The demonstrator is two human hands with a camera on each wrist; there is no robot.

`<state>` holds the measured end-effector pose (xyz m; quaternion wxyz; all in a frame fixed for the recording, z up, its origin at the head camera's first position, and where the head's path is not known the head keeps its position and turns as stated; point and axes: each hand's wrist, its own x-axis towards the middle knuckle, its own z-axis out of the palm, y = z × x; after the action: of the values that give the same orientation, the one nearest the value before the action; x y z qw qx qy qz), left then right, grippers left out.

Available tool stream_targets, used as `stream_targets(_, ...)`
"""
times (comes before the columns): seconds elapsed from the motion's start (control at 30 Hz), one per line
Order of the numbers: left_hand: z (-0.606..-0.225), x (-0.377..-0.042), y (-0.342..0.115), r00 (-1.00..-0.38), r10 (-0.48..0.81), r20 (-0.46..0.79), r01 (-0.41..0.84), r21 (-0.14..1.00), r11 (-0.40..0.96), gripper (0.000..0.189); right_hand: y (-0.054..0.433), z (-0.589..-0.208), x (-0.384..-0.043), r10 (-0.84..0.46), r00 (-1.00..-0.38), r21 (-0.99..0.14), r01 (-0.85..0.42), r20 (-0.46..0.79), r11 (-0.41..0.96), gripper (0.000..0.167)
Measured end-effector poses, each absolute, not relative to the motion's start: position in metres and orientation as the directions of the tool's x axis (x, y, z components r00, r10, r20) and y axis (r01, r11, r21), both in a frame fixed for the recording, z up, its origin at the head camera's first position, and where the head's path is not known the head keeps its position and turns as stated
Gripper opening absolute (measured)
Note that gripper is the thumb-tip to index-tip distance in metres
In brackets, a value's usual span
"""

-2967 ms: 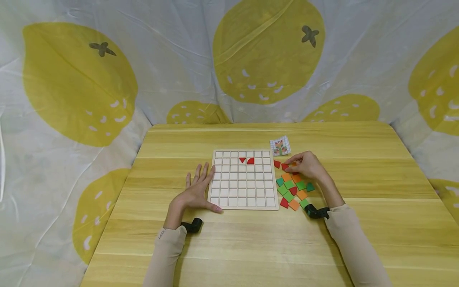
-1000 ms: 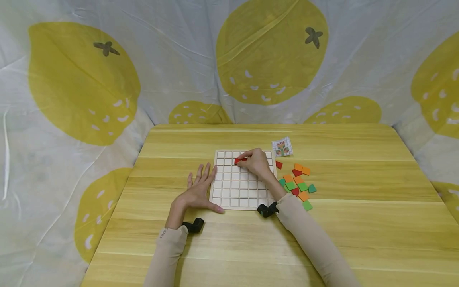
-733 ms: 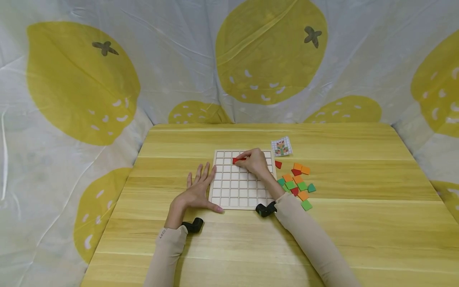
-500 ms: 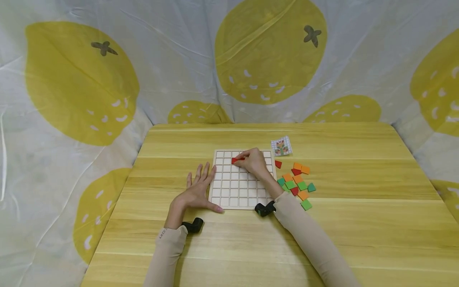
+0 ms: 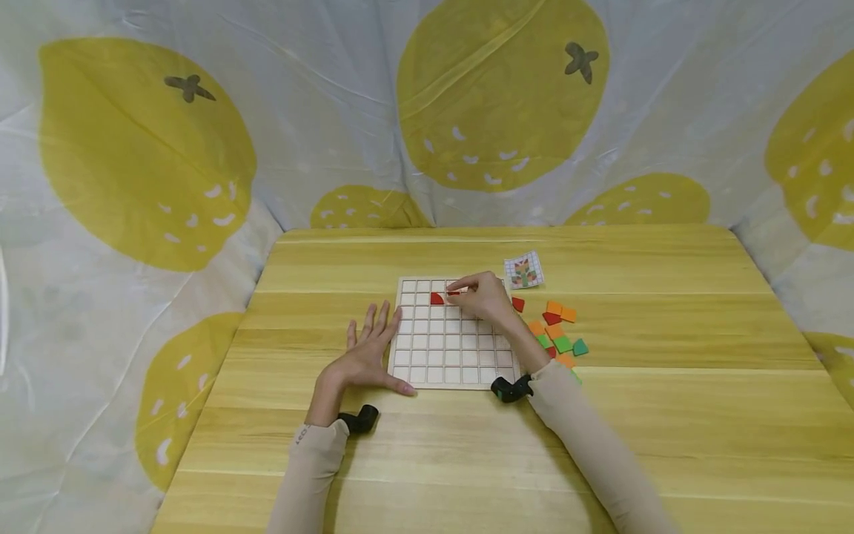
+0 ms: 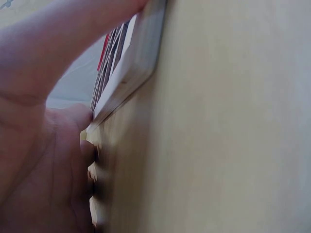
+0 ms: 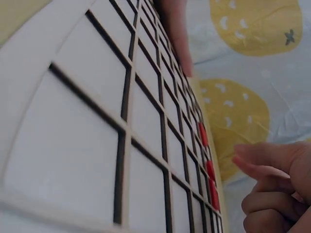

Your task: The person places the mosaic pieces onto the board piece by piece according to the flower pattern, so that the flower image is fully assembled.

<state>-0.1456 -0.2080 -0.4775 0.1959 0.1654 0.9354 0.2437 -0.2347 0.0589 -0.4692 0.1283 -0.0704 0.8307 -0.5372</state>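
Observation:
My left hand (image 5: 363, 360) lies with spread fingers along the left edge of the wooden grid board (image 5: 437, 378), its thumb at the near left corner. In the left wrist view the board's corner (image 6: 141, 63) meets the thumb. A red quarter-round tile (image 5: 437, 299) lies in an upper cell of the grid. Just right of it, over the board, hovers my right hand (image 5: 487, 298), thumb and index finger slightly apart with nothing between them. Part of a red triangle tile (image 5: 454, 294) shows between these fingertips. The right wrist view has three red tiles (image 7: 202, 134) on the board.
Right of the board lie several loose tiles: a red one (image 5: 518, 305), orange ones (image 5: 554, 307), green ones (image 5: 563, 344) and a teal one (image 5: 580, 346). A small pattern card (image 5: 524, 270) lies beyond the board's far right corner. Lemon-print cloth (image 5: 333, 111) surrounds the wooden table (image 5: 414, 467).
My right hand carried the red quarter-round tile from the pile to the cell left of the triangle, let it go, and has drawn slightly right. The left hand stays put.

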Motion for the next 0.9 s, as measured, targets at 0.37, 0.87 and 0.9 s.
stream_targets(0.37,-0.478,-0.146,-0.207,-0.866,0.407,-0.291,0.212,0.523,0.826,0.152,0.15,-0.46,-0.23,-0.211,-0.971,-0.892,0.004,-0.111,0.453,0.028)
stream_targets(0.87,-0.478,-0.145,-0.207,-0.867,0.409,-0.284,0.214,0.528,0.822,0.151,0.224,-0.466,-0.222,-0.177,-0.971,-0.863,0.054,-0.163,0.502,0.032)
stream_targets(0.9,-0.479,-0.145,-0.207,-0.867,0.409,-0.284,0.214,0.529,0.821,0.151,0.227,-0.467,-0.222,-0.18,-0.968,-0.862,0.063,-0.176,0.503,0.033)
